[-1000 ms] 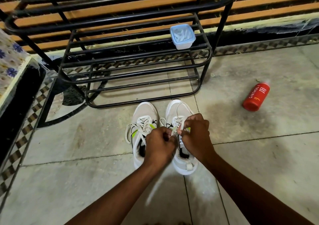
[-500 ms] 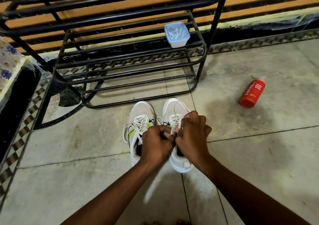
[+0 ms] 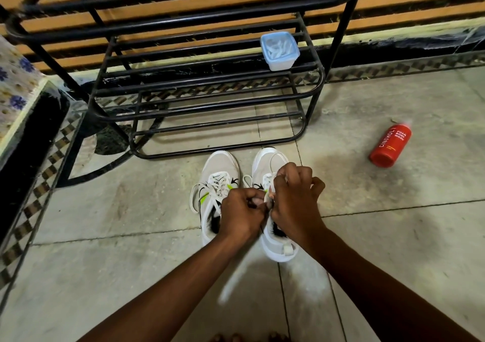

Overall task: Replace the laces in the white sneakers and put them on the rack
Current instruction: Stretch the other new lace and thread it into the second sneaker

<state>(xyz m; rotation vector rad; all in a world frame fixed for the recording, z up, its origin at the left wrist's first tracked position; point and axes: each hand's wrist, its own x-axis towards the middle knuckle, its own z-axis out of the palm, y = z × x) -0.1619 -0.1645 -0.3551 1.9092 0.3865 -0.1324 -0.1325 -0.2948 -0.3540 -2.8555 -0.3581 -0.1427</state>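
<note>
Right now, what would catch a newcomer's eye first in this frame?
Both hands, left hand and right hand, meet at centre over the right white sneaker, fingers pinching its lace. The left white sneaker sits beside it, before the black rack. A red bottle lies on the floor, right.

— What's underfoot here?
— A pale stone floor [image 3: 393, 236]: large slabs with thin dark joints, stained and scuffed.
— And the far wall?
— Orange and dark horizontal slats [image 3: 420, 3] above a black band [image 3: 393, 50]. A strip of brown-and-cream checkered tile [image 3: 393, 66] runs along its foot, and the same pattern runs down the left side.
— Anything at left?
— A raised ledge [image 3: 15, 87] under a cover printed with blue flowers, its face black.
— On the right?
— A red bottle [image 3: 390, 146], lying on its side on the floor, apart from the wall.
</note>
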